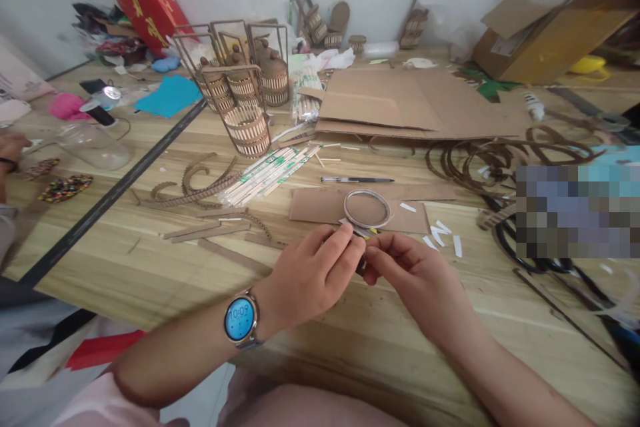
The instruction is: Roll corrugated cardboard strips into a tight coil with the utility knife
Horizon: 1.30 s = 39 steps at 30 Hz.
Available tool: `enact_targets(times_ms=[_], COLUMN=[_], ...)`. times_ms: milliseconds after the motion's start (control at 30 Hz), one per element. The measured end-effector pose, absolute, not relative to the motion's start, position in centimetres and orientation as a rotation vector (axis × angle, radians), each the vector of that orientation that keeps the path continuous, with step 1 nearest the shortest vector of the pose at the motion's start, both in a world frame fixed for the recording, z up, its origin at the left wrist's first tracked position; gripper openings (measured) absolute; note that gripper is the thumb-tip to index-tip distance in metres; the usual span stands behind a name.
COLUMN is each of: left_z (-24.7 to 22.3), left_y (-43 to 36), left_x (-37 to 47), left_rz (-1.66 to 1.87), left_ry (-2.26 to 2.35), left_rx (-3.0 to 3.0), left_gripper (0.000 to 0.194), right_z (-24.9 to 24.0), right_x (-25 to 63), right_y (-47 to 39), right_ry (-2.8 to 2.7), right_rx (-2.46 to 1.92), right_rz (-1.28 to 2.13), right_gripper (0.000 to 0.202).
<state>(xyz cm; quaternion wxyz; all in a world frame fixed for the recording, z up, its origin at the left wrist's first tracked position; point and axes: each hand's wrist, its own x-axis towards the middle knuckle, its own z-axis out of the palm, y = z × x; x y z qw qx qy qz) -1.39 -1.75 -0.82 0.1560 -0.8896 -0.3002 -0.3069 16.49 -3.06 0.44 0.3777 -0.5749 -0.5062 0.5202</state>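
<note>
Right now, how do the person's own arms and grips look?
The left arm has a pale pink sleeve and a round watch with a blue screen showing 10:09. The right arm shows no sleeve. The left grip and right grip wear no gloves.

dk brown pc [361, 268], sm. visible bit only, in gap btwn fingertips of l hand [313, 273] & thumb/index of r hand [420, 273]. both hands pinch it, l from above w/ fingers laid over, r from its own side. most of it hidden under fingers, so full shape, length & tilt can't be told; nor if it's raised or resting. visible surface looks matte, plain, w/ no clear detail.
</note>
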Motion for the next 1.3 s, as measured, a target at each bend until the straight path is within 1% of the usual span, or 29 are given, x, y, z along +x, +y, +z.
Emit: enact_targets(times_ms=[433,800,967,1133,1300], left_z=[-1.00,-1.01,-1.12,-1.15,-1.00], left_y=[-1.80,-1.77,-1.84,-1.87,-1.81], left_x=[-1.33,-1.30,-1.41,-1.38,-1.29], left_rz=[-0.864,-0.880,-0.854,-0.814,-0.859], left_ry=[-0.840,-0.842,-0.853,-0.859,-0.836], left_rx=[-2.528,-2.519,-2.526,-2.523,-2.512], left_gripper=[0.022,0.022,0.023,0.025,0.023], right_z=[0.85,0.88,0.93,0.26,0.61], right_x=[16.58,16.74,16.55,16.67,16.89], right_y=[-2.89,-2.89,-2.98,-3.13,-2.88], right_ry=[-1.316,-1.338,-1.353,-1.361,-1.352], right_rx=[-1.496,-1.498,-1.502,-1.554,-1.527], right_rz=[1.310,1.332,1.325,1.254,1.317], right_gripper=[0.020,0.023,0.021,0.024,0.023])
